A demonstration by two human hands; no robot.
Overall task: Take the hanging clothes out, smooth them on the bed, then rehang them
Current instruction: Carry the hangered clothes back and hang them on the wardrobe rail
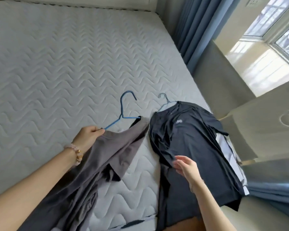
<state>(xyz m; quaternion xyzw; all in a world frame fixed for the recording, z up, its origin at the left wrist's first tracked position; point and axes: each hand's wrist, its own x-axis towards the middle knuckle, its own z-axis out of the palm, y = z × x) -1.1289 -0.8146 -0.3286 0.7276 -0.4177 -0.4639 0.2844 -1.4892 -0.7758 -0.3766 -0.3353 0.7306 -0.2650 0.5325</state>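
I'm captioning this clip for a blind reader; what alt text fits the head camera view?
A person's left hand holds a blue hanger with a grey shirt partly on it over a quilted mattress. The right hand touches a dark shirt lying flat beside it on a second hanger.

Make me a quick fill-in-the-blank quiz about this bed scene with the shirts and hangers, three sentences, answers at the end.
1. The left hand grips the blue hanger that carries the ____ shirt.
2. The dark navy shirt lies flat on the mattress, to the ____ of the grey shirt.
3. The right hand hovers over the navy shirt with fingers ____.

Answers: grey; right; open
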